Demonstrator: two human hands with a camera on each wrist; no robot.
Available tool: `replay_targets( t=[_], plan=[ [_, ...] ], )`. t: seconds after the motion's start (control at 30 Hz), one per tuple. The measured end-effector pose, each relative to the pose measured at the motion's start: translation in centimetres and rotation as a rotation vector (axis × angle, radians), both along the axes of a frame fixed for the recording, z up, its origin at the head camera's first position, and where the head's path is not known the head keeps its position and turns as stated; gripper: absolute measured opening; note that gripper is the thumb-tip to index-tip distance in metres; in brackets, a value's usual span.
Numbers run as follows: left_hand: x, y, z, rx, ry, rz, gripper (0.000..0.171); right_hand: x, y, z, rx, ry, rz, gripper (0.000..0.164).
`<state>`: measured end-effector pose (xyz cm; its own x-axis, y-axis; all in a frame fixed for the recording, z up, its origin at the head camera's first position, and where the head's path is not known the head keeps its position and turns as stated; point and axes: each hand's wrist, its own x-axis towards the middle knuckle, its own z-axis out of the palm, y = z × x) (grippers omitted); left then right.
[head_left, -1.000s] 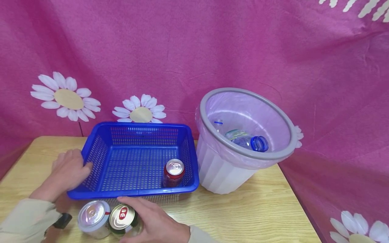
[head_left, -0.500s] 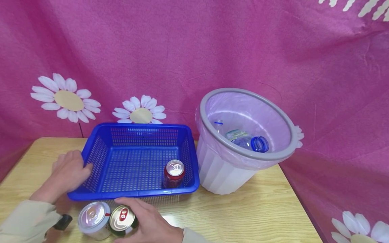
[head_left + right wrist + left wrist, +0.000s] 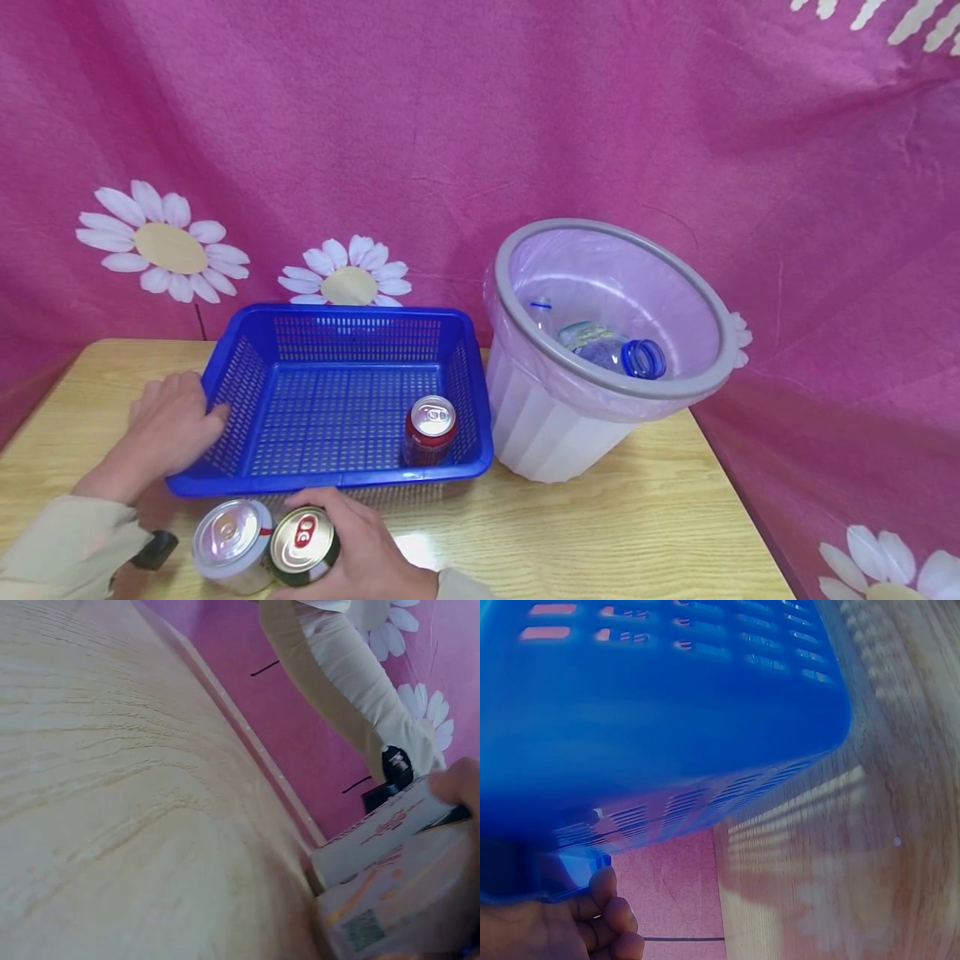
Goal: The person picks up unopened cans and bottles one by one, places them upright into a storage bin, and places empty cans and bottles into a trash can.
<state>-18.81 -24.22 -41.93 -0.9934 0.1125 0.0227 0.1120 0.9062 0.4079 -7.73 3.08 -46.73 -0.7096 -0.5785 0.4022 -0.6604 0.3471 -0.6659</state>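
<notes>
My left hand (image 3: 171, 421) grips the left rim of a blue plastic basket (image 3: 367, 477), thumb over the inner side. In the left wrist view, curled fingers (image 3: 619, 915) show at the rim beside the basket wall (image 3: 667, 720). My right hand (image 3: 367, 546) holds a drink can with a gold top and red tab (image 3: 302, 542), upright in front of the basket. Touching it on the left is a white can (image 3: 231, 546); its red lettering shows in the right wrist view. Inside the basket's front right corner stands a red can (image 3: 430, 433).
Right of the basket stands a white bin (image 3: 547, 437) with a grey rim and a purple liner. Clear plastic bottles (image 3: 600, 350) lie in it. A pink flowered cloth (image 3: 450, 150) hangs behind the wooden table (image 3: 585, 542).
My right hand has shifted slightly left and closed in around the gold-topped can. The left hand stays on the basket rim.
</notes>
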Motion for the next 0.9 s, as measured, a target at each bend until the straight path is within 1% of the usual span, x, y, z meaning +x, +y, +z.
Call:
replay_targets(
  t=[0.07, 0.13, 0.17, 0.2, 0.4, 0.53, 0.63, 0.8, 0.9],
  plan=[
    [0.01, 0.0, 0.01, 0.0, -0.001, 0.0, 0.041, 0.0, -0.15, -0.09, -0.053, -0.057, 0.015, 0.086],
    [0.03, 0.02, 0.04, 0.0, -0.002, 0.001, 0.041, 0.05, -0.2, -0.15, -0.1, -0.137, 0.034, 0.084],
    [0.03, 0.04, 0.07, 0.0, -0.002, 0.002, 0.041, 0.0, -0.24, -0.2, -0.111, -0.142, 0.045, 0.083],
    [0.04, 0.06, 0.1, -0.001, -0.002, 0.003, 0.041, 0.0, -0.25, -0.21, -0.121, -0.174, 0.054, 0.082],
    [0.06, 0.05, 0.09, -0.005, -0.009, 0.004, 0.042, -0.29, -0.41, -0.65, -0.143, -0.139, 0.09, 0.08],
    [0.07, 0.02, 0.12, -0.006, -0.018, 0.004, 0.043, -0.27, -0.46, -0.76, -0.144, -0.146, 0.086, 0.079],
    [0.08, 0.03, 0.16, -0.008, -0.021, 0.005, 0.043, -0.28, -0.5, -0.68, -0.137, -0.133, 0.082, 0.078],
    [0.08, 0.05, 0.2, -0.013, -0.017, 0.004, 0.044, -0.31, -0.52, -0.66, -0.119, -0.073, 0.07, 0.077],
    [0.06, 0.05, 0.17, -0.013, -0.016, 0.002, 0.044, -0.31, -0.46, -0.71, -0.114, -0.062, 0.067, 0.077]
  ],
)
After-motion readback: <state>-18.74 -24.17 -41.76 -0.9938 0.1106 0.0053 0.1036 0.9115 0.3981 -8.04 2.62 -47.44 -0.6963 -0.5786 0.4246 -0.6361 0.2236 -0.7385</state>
